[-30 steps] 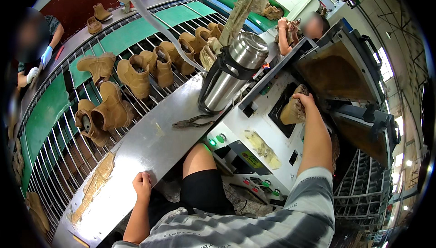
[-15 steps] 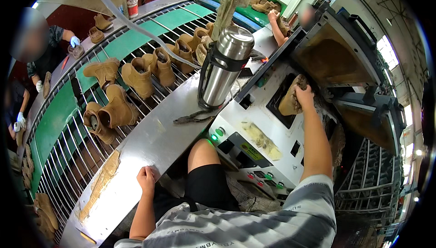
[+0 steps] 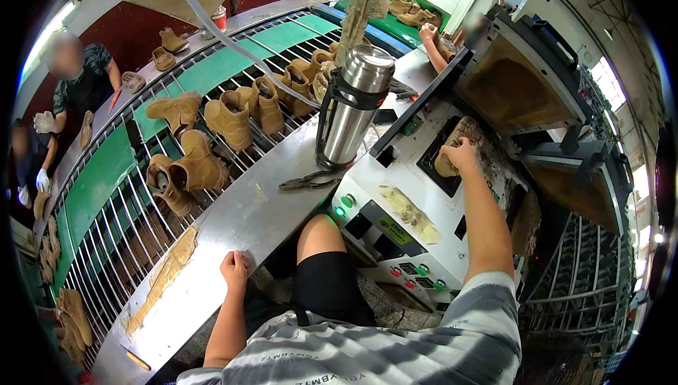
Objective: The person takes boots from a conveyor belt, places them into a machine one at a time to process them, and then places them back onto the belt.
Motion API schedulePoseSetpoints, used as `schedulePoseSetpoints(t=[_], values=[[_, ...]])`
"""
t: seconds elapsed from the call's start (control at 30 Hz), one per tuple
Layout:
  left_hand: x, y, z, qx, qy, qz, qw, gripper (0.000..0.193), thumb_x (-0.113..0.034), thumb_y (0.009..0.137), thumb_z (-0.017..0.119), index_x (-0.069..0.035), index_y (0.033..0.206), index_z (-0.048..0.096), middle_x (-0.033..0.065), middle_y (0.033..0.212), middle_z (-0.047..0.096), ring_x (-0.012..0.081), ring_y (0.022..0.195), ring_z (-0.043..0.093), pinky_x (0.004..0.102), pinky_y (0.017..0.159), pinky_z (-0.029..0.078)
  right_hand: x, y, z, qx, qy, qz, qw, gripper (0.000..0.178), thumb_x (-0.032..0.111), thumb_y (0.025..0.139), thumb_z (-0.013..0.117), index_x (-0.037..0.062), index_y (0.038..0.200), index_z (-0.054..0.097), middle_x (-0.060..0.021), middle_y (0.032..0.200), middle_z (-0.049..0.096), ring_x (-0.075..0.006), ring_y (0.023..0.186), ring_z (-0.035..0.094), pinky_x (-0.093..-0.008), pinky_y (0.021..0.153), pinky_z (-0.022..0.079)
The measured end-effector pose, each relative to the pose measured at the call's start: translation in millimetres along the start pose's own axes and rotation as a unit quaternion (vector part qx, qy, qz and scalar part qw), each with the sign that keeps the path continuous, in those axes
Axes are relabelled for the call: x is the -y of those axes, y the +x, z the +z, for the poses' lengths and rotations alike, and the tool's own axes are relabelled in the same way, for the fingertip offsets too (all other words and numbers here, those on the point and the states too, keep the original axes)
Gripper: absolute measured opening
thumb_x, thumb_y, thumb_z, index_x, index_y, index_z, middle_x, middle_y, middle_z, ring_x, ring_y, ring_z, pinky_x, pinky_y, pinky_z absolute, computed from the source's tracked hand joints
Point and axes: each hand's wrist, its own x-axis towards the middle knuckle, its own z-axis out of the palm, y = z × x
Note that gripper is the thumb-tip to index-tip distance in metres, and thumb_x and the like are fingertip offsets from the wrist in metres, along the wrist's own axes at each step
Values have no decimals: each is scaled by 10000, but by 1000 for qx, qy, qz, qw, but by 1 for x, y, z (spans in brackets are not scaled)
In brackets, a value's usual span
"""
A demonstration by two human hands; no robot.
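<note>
My right hand (image 3: 460, 155) is closed on the near end of a tan boot (image 3: 467, 131). Its patterned sole partly shows. The boot lies at the dark recess (image 3: 439, 166) in the top of a white machine (image 3: 381, 173), beneath raised lids (image 3: 522, 67). My left hand (image 3: 234, 269) is curled into a loose fist at the edge of the metal table (image 3: 247, 219), with nothing visible in it. Dark pliers (image 3: 309, 182) lie on the table beside a steel thermos (image 3: 346, 120), both away from my hands.
Several tan boots (image 3: 229, 118) stand or lie on the curved roller rack (image 3: 120, 223) to the left. Two people (image 3: 78, 78) are across the rack, and another person's arm (image 3: 432, 46) reaches in beyond the machine. A grey hose (image 3: 205, 18) hangs over the rack.
The boot has gone from being held tilted to lying lower at the recess, and my right hand now grips its near end. My left hand stays a fist. A person across the rack moved their hands.
</note>
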Motion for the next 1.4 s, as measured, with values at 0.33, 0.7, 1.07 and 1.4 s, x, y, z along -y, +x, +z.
schedulePoseSetpoints(t=[0.33, 0.7, 1.07, 1.4], values=[[-1, -2, 3, -12, 14, 23, 1000, 292, -161, 953, 539, -3, 714, 595, 11, 560, 534, 75, 505, 497, 233, 478, 389, 11, -27, 8, -32, -54, 4, 998, 815, 461, 689, 673, 211, 1415, 402, -182, 1442, 363, -434, 1287, 392, -527, 1016, 385], [3, 9, 5, -41, -35, -13, 998, 308, -202, 951, 529, -22, 704, 563, 14, 534, 496, 95, 412, 451, 239, 404, 378, 14, -58, 2, -49, -145, -31, 988, 860, 469, 708, 718, 241, 1457, 361, -122, 1474, 349, -406, 1298, 384, -480, 972, 454], [-10, 7, 32, 29, -89, -108, 990, 159, -203, 894, 550, -50, 867, 586, 24, 700, 578, 113, 576, 544, 244, 485, 402, -17, -61, 4, -84, -72, -141, 984, 795, 445, 749, 707, 200, 1436, 390, -133, 1466, 361, -429, 1313, 356, -477, 1010, 427], [-73, -37, 238, 256, -248, -214, 910, 737, -463, 970, 427, 8, 1490, 199, 137, 1574, 192, 276, 1452, 171, 428, 1152, 181, -232, -132, -45, -401, 68, -233, 883, 459, 102, 735, 699, 68, 1173, 565, -169, 1214, 560, -359, 1165, 495, -465, 970, 406]])
